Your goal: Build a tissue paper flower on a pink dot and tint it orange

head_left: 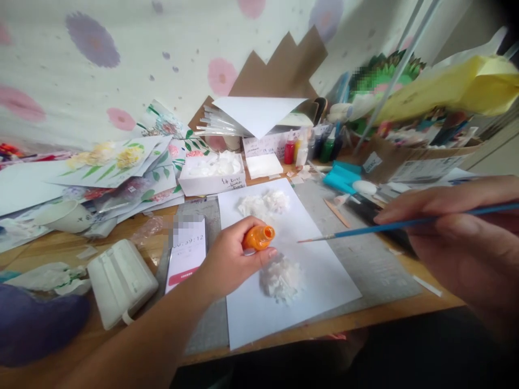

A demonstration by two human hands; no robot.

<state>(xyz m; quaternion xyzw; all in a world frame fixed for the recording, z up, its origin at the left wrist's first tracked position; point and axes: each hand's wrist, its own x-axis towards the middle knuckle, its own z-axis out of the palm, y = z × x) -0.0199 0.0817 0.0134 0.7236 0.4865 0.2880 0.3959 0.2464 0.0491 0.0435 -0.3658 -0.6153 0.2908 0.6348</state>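
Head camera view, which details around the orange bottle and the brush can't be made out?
In the head view:
- Orange bottle: the left hand hides its base and part of its side.
- Blue paintbrush: the right edge cuts off its far end.
- White box: the handwriting on its front is too small and blurred to read.
- Phone: pixelation covers the top of the screen.

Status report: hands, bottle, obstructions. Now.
Left hand gripping uncapped orange bottle, tilted. Right hand holding blue brush, tip apart from bottle. Nothing visible between them.
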